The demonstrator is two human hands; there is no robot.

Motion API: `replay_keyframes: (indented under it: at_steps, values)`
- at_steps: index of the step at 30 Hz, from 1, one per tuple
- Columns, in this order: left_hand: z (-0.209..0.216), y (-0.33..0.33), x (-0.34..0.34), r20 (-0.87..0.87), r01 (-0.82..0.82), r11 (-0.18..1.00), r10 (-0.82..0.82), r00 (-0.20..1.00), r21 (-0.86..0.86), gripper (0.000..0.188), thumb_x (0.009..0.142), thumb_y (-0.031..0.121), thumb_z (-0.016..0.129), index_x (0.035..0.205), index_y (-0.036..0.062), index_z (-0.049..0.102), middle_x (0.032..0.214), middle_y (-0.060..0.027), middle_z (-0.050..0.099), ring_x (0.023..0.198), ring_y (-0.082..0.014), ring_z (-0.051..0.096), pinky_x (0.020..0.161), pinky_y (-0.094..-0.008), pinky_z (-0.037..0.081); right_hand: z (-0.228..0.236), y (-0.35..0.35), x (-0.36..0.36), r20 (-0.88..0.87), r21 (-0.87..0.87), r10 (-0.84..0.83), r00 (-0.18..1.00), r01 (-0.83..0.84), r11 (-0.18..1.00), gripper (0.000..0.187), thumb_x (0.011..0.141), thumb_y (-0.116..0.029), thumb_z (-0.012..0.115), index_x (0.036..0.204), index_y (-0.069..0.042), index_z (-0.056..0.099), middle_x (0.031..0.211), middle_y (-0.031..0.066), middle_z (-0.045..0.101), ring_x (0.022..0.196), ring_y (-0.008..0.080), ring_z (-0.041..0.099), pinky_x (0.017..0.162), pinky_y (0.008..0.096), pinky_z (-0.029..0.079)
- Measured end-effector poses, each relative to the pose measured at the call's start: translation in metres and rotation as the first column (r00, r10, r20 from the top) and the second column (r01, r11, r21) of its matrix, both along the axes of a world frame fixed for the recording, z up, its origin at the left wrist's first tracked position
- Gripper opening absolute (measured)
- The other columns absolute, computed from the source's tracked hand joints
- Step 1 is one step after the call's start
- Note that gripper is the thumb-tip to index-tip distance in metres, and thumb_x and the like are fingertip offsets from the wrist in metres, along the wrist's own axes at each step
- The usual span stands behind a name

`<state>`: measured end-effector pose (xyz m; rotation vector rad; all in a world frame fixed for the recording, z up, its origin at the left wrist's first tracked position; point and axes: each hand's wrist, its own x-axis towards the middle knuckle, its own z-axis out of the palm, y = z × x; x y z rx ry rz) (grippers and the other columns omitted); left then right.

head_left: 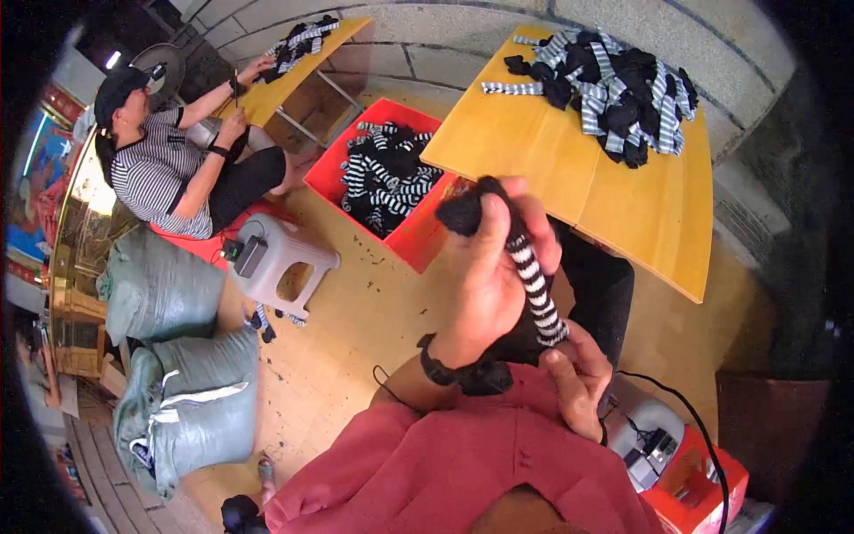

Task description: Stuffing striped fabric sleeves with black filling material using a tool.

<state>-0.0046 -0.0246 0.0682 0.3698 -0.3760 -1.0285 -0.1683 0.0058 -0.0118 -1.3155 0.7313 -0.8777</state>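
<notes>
My left hand [494,271] is raised in front of me and closed around the upper part of a black-and-white striped sock [534,285] with a black toe. My right hand [578,383] pinches the sock's lower end just below. The sock hangs stretched between the two hands. A black band sits on my left wrist. Behind the hands stands a yellow folding table [551,169] with a heap of striped and black socks [614,89] at its far end.
A red crate [405,236] of the same socks sits on the floor left of the table. A grey plastic stool [280,262] stands nearby. A seated person in a striped shirt [169,160] works at a second yellow table [276,84]. Grey-green sacks [187,392] lie at the left. A small machine on a red box [658,440] is at my right.
</notes>
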Motion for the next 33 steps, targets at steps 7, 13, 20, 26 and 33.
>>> replay_keyframes:
  at_steps: [7,13,20,26,33]
  values:
    - [-0.017,0.002,0.005,0.253,0.111,0.983,-0.071,0.965,-0.148,0.030,0.096,0.032,0.036,0.114,0.0105,0.048,0.064,-0.0016,0.047,0.045,-0.0094,0.039,0.045,-0.0236,0.033,0.007,0.004,0.011,0.126,0.201,-0.122,0.985,0.095,0.975,0.038,0.081,0.003,0.058,0.118,0.004,0.050,0.069,0.0009,0.058,0.059,0.0053,0.050,0.053,0.0185,0.037]
    - [-0.020,0.002,-0.003,0.234,0.141,0.969,-0.092,0.968,-0.201,0.030,0.097,0.032,0.035,0.113,0.0096,0.047,0.060,0.0003,0.042,0.043,-0.0069,0.030,0.042,-0.0222,0.027,0.001,0.006,0.008,0.182,0.275,-0.157,0.971,0.103,0.956,0.036,0.079,0.001,0.059,0.115,0.002,0.051,0.067,0.0034,0.057,0.051,0.0071,0.048,0.041,0.0174,0.031]
    - [-0.016,0.012,-0.018,0.157,0.192,0.959,-0.162,0.974,-0.207,0.039,0.093,0.034,0.044,0.120,0.0061,0.047,0.057,-0.0026,0.044,0.042,-0.0071,0.030,0.041,-0.0218,0.027,-0.002,0.009,0.009,0.364,0.205,-0.137,0.921,0.064,0.977,0.044,0.079,-0.008,0.066,0.119,0.003,0.050,0.075,0.0018,0.063,0.063,0.0054,0.054,0.056,0.0174,0.040]
    - [-0.024,0.016,-0.024,0.105,0.224,0.951,-0.206,0.973,-0.212,0.045,0.093,0.035,0.044,0.129,0.0085,0.041,0.063,-0.0030,0.046,0.044,-0.0068,0.031,0.043,-0.0216,0.028,-0.011,0.007,0.012,0.347,0.158,-0.190,0.918,0.143,0.977,0.049,0.075,-0.013,0.071,0.116,0.004,0.050,0.071,0.0045,0.062,0.051,0.0056,0.051,0.041,0.0154,0.032]
    - [-0.020,0.019,-0.027,0.084,0.301,0.930,-0.290,0.954,-0.212,0.044,0.094,0.033,0.044,0.131,0.0106,0.040,0.063,-0.0035,0.046,0.044,-0.0067,0.031,0.044,-0.0216,0.029,0.003,-0.004,0.005,0.487,0.447,0.020,0.873,-0.269,0.853,0.051,0.074,-0.018,0.071,0.114,0.005,0.051,0.068,0.0036,0.060,0.047,0.0043,0.048,0.035,0.0160,0.027]
